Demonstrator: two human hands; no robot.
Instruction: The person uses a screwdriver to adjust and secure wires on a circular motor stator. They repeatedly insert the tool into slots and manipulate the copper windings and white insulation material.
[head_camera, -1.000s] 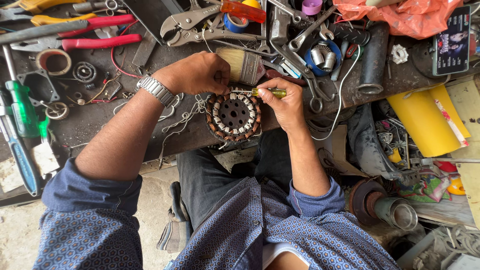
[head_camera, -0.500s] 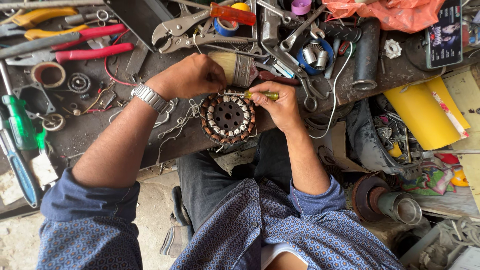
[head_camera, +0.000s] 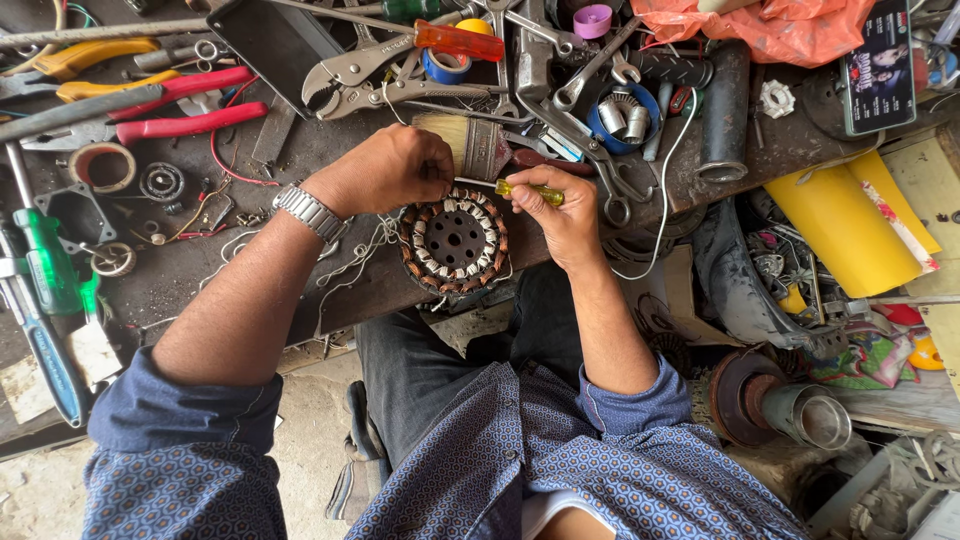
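Note:
A round motor stator (head_camera: 453, 240) with copper windings rests at the near edge of a dark workbench (head_camera: 330, 150). My left hand (head_camera: 385, 168), with a metal wristwatch (head_camera: 309, 212) on the wrist, is closed at the stator's top rim and pinches something small that I cannot make out. My right hand (head_camera: 560, 215) grips a small yellow-handled screwdriver (head_camera: 520, 188) whose thin shaft points left toward my left fingers, just above the stator. A paintbrush (head_camera: 470, 140) lies right behind both hands.
Tools crowd the bench: red-handled cutters (head_camera: 170, 105), locking pliers (head_camera: 360, 65), wrenches (head_camera: 590, 70), green screwdrivers (head_camera: 45, 265), tape rolls (head_camera: 100, 165), a blue dish of small parts (head_camera: 620, 118). An orange bag (head_camera: 770, 25) and a yellow sheet (head_camera: 850, 225) lie right. A metal motor part (head_camera: 770, 400) sits lower right.
The hands and stator keep the same pose. The view has shifted slightly, so the bench sits lower in frame.

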